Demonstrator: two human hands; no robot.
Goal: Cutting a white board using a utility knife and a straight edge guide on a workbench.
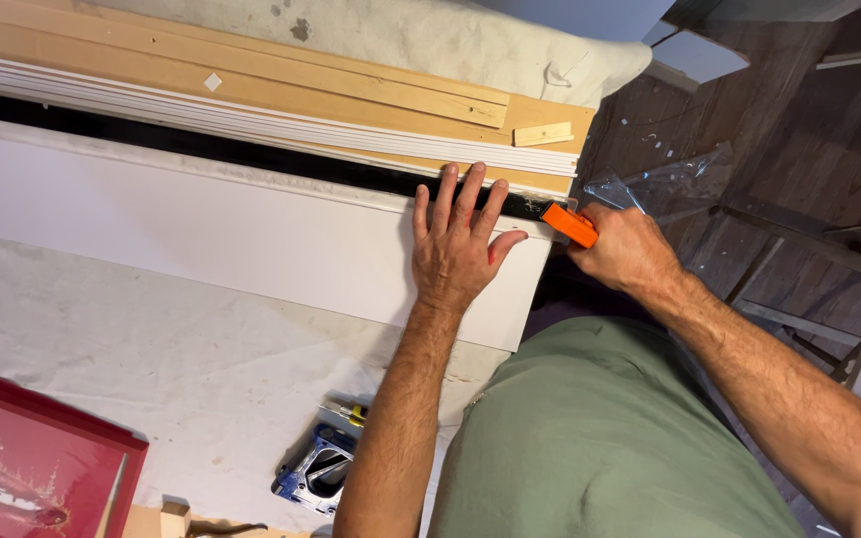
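Note:
My left hand (455,244) lies flat, fingers spread, on the right end of a long white board (201,224), with the fingertips reaching a black straightedge (251,151) along the board's far edge. My right hand (625,249) grips an orange utility knife (570,224) at the board's far right corner, next to the end of the straightedge. The knife's blade tip is hidden where it meets the board's edge.
Wooden strips and stacked white boards (251,90) lie beyond the straightedge. A white drop cloth (151,349) covers the work surface. A red framed picture (32,468) sits at bottom left, a blue tool (313,476) and a screwdriver (346,413) nearer me. Clear plastic scraps (670,184) lie on the wooden floor.

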